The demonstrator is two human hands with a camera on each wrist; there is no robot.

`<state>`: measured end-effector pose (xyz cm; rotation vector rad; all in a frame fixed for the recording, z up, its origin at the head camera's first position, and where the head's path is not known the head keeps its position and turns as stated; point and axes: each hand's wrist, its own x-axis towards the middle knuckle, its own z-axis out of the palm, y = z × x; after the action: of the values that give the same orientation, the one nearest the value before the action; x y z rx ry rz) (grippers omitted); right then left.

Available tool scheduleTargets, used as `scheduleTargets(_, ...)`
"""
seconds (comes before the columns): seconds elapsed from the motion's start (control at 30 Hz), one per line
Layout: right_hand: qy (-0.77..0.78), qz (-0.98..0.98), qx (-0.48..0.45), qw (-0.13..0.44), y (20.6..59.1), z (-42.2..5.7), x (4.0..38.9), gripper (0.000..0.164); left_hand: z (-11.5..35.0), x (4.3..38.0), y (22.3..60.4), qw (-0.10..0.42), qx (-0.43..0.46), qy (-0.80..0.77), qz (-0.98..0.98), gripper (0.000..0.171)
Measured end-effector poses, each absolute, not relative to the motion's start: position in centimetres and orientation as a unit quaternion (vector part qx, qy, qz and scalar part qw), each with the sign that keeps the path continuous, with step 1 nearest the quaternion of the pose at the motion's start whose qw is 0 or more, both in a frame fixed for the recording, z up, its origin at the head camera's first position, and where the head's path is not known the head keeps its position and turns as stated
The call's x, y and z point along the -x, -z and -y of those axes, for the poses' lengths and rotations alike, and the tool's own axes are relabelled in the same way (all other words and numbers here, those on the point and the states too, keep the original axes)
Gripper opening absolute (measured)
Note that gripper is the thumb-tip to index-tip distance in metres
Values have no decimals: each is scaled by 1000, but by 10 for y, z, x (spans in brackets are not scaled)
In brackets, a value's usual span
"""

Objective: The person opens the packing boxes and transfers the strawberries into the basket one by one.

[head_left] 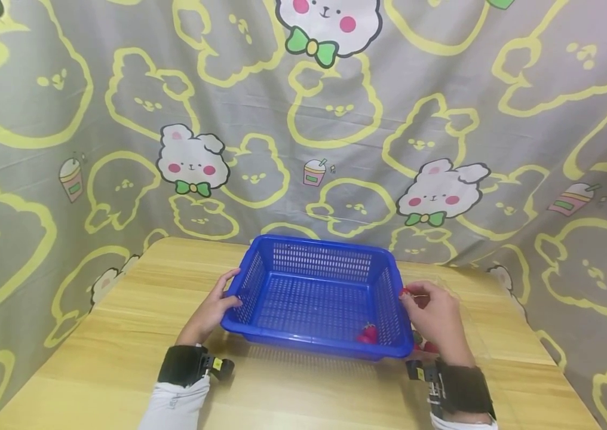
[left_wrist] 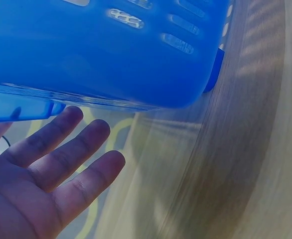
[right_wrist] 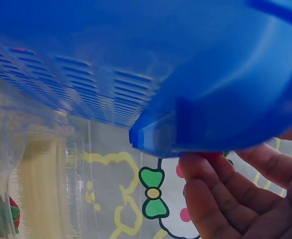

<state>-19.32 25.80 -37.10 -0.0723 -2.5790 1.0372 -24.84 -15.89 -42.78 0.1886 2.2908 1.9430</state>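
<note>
A blue plastic basket (head_left: pixel 316 343) with slotted walls sits on the wooden table. My left hand (head_left: pixel 212 310) holds its left rim, thumb over the edge; in the left wrist view several fingers (left_wrist: pixel 88 149) extend loosely below the rim. At the right rim, my right hand (head_left: pixel 438 316) pinches a red strawberry (head_left: pixel 404 292); the right wrist view shows only a sliver of it, the rim hiding the rest. A few strawberries (head_left: pixel 369 333) lie in the basket's front right corner. More strawberries (head_left: pixel 430 347) show under my right hand, in a clear plastic box (right_wrist: pixel 73 184).
The wooden table (head_left: pixel 293 394) extends in front of the basket and to both sides. A grey curtain (head_left: pixel 260 113) with yellow outlines and white cartoon faces hangs close behind the table and along its sides. Black camera straps (head_left: pixel 182 364) circle both wrists.
</note>
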Motion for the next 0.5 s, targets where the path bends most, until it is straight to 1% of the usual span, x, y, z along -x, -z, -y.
scheduleTargets(0.5, -372, 911, 14, 177, 372, -254, 193, 25, 159, 248, 427, 69, -65, -647, -756, 72)
